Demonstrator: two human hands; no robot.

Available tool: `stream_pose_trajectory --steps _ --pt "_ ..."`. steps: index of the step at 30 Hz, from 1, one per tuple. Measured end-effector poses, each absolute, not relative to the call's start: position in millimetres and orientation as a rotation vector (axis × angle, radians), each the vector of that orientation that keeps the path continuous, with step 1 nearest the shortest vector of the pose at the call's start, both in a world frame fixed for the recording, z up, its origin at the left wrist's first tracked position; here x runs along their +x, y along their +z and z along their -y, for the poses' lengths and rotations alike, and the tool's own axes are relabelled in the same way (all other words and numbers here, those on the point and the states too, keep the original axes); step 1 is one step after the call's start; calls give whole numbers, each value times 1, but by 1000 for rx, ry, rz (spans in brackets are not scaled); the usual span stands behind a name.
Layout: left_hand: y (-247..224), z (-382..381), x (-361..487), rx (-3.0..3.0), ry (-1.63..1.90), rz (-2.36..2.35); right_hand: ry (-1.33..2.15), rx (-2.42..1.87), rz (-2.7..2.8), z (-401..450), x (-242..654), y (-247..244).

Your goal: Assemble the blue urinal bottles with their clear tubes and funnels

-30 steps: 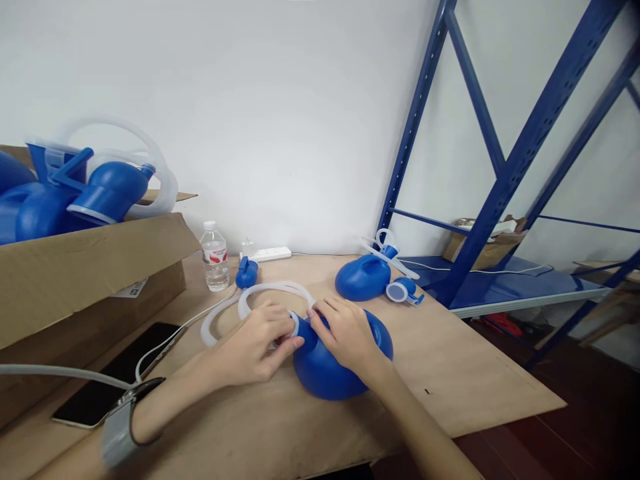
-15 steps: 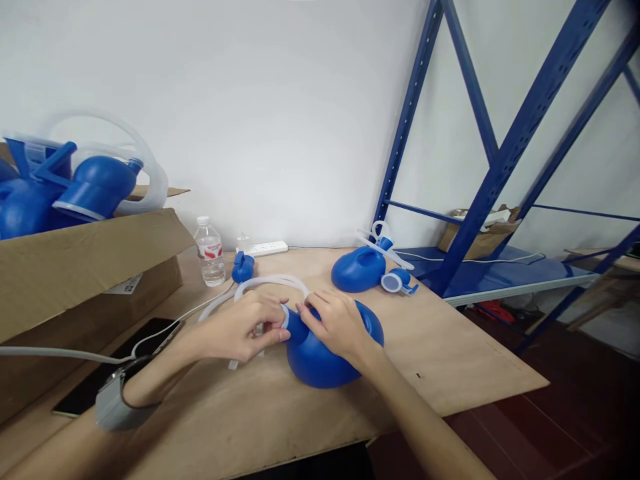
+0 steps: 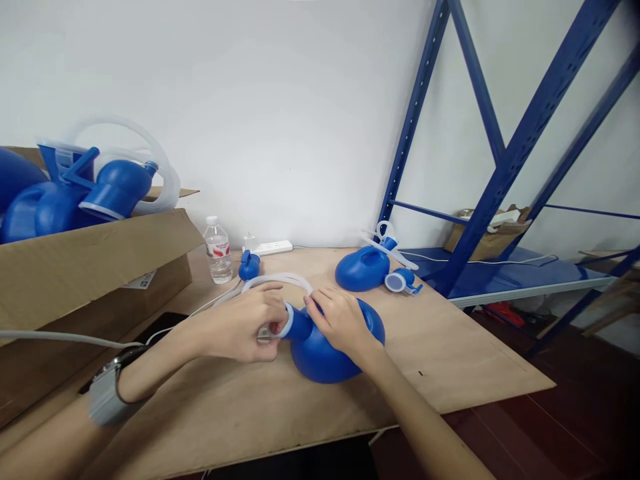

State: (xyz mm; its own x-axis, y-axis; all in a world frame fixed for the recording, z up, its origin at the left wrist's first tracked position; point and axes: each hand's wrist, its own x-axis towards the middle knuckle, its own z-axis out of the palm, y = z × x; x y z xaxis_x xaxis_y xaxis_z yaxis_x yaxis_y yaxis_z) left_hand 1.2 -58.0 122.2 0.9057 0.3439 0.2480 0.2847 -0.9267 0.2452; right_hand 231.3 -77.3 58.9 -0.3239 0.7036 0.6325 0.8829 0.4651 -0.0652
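Note:
A blue plastic urinal bottle (image 3: pixel 325 363) lies on the wooden table, its pale-rimmed mouth (image 3: pixel 289 322) facing left. My right hand (image 3: pixel 340 317) rests over the top of the bottle, fingers curled round its neck and handle area. At the mouth, my left hand (image 3: pixel 245 323) has its fingers bent, the tips partly hidden at the rim. A small translucent cap-like piece (image 3: pixel 265 333) shows between thumb and fingers of that hand. Behind both hands curves a white flexible tube (image 3: pixel 283 277); where it ends is hidden.
A cardboard box (image 3: pixel 100 257) with several blue urinal bottles stands at the left. Farther back are a water bottle (image 3: pixel 219 253), a small blue part (image 3: pixel 249 265) and a power strip (image 3: pixel 273 247). Another blue bottle (image 3: pixel 361 270) lies before the blue rack (image 3: pixel 480 220).
My left fingers have shifted at the bottle's mouth, and the translucent piece shows more plainly. The mouth is tipped slightly upward. My right hand stays on the bottle; the whole view has shifted slightly.

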Motion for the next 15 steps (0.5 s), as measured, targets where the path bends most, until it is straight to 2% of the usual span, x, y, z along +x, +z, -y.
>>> stream_pose_trajectory --steps 8,15 --pt "127 50 5 2856 278 -432 -386 -1304 2117 77 231 59" --pt "125 52 1 2902 352 -415 -302 -1264 2090 83 233 60"
